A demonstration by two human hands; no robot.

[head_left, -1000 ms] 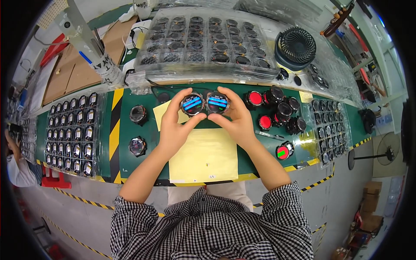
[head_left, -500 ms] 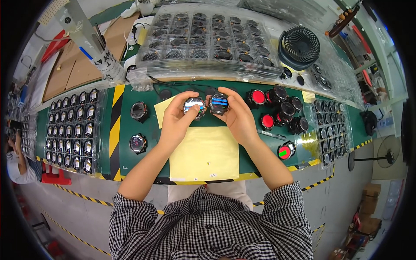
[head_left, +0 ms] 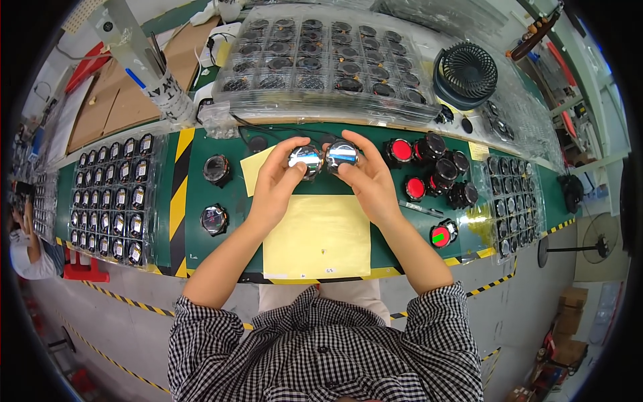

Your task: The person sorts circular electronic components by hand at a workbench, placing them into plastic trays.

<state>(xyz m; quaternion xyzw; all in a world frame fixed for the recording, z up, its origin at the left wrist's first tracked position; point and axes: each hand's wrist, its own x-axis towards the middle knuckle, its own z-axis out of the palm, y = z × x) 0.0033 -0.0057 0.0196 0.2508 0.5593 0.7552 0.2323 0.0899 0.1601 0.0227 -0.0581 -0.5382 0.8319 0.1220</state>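
Side by side over the green bench, I hold two round watch bodies without straps. My left hand (head_left: pixel 273 187) is closed around one watch body (head_left: pixel 305 154), its thumb resting on the glossy face. The other watch body (head_left: pixel 343 149) is gripped by my right hand (head_left: pixel 374 186), with that thumb on its lower face. Both faces show bright white-blue areas; whether these are lit screens or reflections is unclear. Below them lies a yellow sheet (head_left: pixel 317 234). To the left sit a dark watch body (head_left: pixel 216 169) and another with a glinting face (head_left: pixel 214 220).
Right of my hands stands a cluster of watch bodies, some with red faces (head_left: pixel 401 150). A pen (head_left: pixel 420 208) lies nearer. Clear trays of watch parts stand left (head_left: pixel 153 248) and right (head_left: pixel 499 251). Stacked trays (head_left: pixel 321 102) and a black fan (head_left: pixel 466 74) are behind.
My right thumb has come down onto the face of the right-hand watch body, whose blue lined screen was visible before. My left hand has barely moved.
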